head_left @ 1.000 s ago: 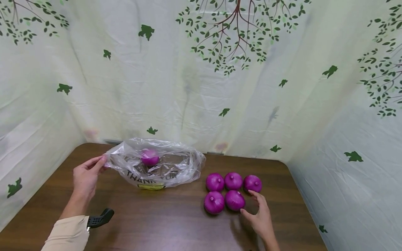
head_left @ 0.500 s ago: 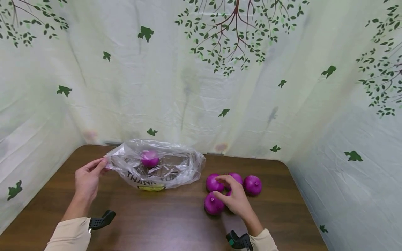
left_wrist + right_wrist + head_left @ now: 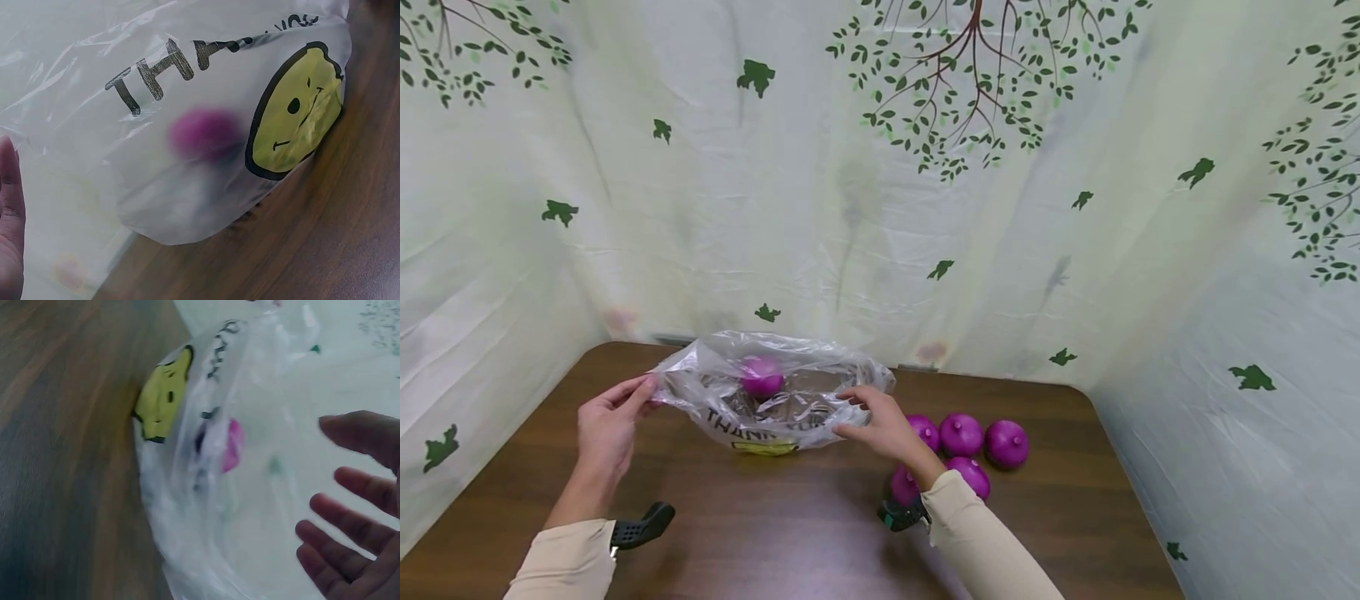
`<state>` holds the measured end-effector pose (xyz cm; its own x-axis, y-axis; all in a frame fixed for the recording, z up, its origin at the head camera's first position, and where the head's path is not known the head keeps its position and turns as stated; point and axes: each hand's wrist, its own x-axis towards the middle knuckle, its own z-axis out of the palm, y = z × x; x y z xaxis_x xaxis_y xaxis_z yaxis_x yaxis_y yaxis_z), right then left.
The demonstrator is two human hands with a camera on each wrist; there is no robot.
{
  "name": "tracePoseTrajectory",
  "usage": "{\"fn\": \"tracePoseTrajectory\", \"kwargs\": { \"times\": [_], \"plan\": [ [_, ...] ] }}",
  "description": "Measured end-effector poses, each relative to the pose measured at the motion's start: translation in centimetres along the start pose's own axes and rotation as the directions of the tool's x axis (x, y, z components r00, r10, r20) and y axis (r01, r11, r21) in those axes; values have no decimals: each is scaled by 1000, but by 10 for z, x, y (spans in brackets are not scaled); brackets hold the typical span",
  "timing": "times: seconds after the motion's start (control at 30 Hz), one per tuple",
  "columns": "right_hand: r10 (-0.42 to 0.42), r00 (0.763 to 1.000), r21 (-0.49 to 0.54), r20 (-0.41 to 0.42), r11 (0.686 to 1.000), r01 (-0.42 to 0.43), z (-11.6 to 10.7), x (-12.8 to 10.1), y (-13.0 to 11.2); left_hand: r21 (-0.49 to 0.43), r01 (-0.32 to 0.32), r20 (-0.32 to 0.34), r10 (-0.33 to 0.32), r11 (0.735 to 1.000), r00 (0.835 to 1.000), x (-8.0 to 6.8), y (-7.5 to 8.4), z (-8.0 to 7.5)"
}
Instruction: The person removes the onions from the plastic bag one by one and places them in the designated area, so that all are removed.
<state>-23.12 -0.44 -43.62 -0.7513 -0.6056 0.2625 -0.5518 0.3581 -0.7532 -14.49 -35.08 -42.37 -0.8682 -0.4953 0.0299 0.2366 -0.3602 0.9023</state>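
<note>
A clear plastic bag printed with dark letters and a yellow smiling figure lies on the table. One purple onion shows inside it, blurred through the plastic in the left wrist view. The left hand pinches the bag's left edge between thumb and fingers. Over the bag's right side is the right hand, fingers spread and holding nothing; in the right wrist view a gap appears between its fingers and the plastic. Several purple onions sit grouped right of the bag, some partly hidden by the right arm.
The dark wooden table has a back edge close to a pale curtain patterned with branches and leaves. More curtain hangs along both sides. Each wrist carries a black camera mount.
From beside the onions, the empty right hand has swept left across them to the bag's right side. The left hand keeps its pinch on the bag, nearly still. The onions have not moved.
</note>
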Motion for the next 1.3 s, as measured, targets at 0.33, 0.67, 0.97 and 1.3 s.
{"fn": "tracePoseTrajectory", "kwargs": {
  "times": [0.33,0.67,0.97,1.3],
  "plan": [
    [128,988,52,82,990,-133,47,53,17,20,-17,7,17,1000,1000,0,3,-3],
    [333,942,319,53,888,-332,73,72,29,70,8,-30,-6,998,1000,-1,0,-5],
    [410,912,448,20,811,-375,94,84,30,45,-23,-28,24,999,999,-3,-2,-4],
    [506,862,463,-41,774,-432,116,97,28,68,-34,-21,35,997,999,-1,-4,-2]
  ]
}}
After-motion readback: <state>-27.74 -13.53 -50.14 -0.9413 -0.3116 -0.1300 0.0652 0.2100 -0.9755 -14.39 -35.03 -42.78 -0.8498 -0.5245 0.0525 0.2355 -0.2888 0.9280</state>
